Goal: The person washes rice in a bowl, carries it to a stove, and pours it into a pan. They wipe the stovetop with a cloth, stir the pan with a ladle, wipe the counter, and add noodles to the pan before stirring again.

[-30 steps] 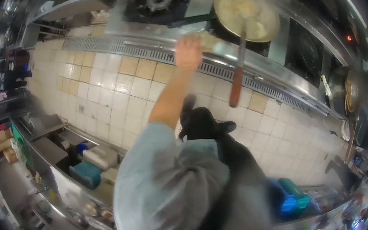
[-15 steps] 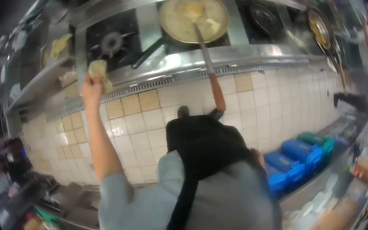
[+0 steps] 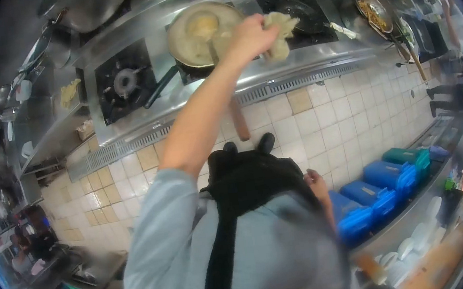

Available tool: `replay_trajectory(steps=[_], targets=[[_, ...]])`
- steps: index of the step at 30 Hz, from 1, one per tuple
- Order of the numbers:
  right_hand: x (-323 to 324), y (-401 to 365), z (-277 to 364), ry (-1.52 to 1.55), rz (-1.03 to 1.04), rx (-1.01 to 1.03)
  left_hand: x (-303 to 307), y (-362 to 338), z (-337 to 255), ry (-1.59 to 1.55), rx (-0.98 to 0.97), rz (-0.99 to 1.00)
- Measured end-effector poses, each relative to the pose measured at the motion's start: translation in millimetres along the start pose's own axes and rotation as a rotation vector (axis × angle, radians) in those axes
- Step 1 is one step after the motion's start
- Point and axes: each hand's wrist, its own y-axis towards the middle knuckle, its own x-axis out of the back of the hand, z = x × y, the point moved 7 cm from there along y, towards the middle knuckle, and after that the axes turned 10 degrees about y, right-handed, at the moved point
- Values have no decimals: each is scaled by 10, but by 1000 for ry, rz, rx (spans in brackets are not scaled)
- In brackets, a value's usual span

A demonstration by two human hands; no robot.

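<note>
My left hand is closed around a pale cloth, which hangs from its far side. The hand is over the right edge of a wide pan holding pale, cloudy liquid. In the liquid rests the bowl of a ladle; its long handle with a brown wooden grip sticks out over the stove's front edge, partly behind my forearm. Low at my right side hangs my right hand, its fingers loosely bent with nothing visible in them.
A stove runs across the front, with a burner at left and a dark pan at right. Farther right sits a wok with food. Blue bins stand behind my right side. Another cloth lies at left.
My left hand has carried the cloth from the stove's left front edge rightward, across the wide pan to its right side. My right hand has come into clearer view.
</note>
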Motion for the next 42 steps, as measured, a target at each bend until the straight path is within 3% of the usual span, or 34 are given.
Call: replay_trajectory(steps=[2, 4, 6, 8, 10, 11, 12, 14, 16, 17, 19, 20, 22, 24, 26, 29, 31, 32, 35, 38, 40, 42], targets=[[12, 130, -213, -9, 60, 15, -106, 125, -21, -64, 81, -148], [64, 332, -561, 83, 88, 63, -27, -148, -208, -32, 86, -125], [103, 481, -564, 97, 91, 120, 101, -586, -482, -44, -282, -283], [97, 602, -129, 53, 146, 110, 102, -1060, -371, -124, -289, -300], [77, 656, 293, -39, 192, 79, 98, -1515, -39, -166, -26, -227], [56, 864, 179, 74, 212, 162, 119, -1755, 127, -201, 79, -236], [44, 939, 469, -21, 264, 212, 154, -1978, 348, -257, 131, -335], [-42, 1222, 628, 86, 329, 92, 69, -2402, 1076, -372, 323, -461], [-179, 1227, 1287, 162, 367, 82, 5, -2798, 1709, -304, 546, -442], [-263, 1196, 1611, 246, 396, 65, -36, -2966, 1959, -309, 558, -453], [-516, 1231, 2071, 315, 456, 55, -266, -3287, 2517, 9, 725, -194], [-696, 1231, 2273, 397, 505, 37, -394, -3464, 2796, 4, 742, -205], [-1090, 1200, 2622, 477, 548, -7, -804, -3814, 3371, -157, 818, -42], [-1480, 1174, 2816, 561, 562, -55, -943, -4093, 3725, -209, 856, -61], [-1963, 1037, 3018, 831, 766, -133, -1116, -4365, 4082, -266, 880, -66], [-2382, 725, 3389, 871, 759, -237, -1230, -4731, 4647, -347, 933, -112], [-2572, 568, 3676, 932, 694, -316, -1281, -4916, 4933, -237, 981, 126], [-2590, 598, 3693, 932, 673, -315, -1295, -5003, 5063, -245, 971, 143], [-2598, 625, 3813, 939, 636, -303, -1083, -5094, 5374, -173, 1061, 79], [-2386, 467, 4157, 782, 490, -215, -692, -4812, 5500, -225, 1053, 47], [-2171, 502, 4228, 219, 341, -53, -548, -4638, 5645, -294, 1021, -61], [-2002, 454, 4202, 29, 234, 46, -528, -4490, 5882, -388, 1036, -111]])
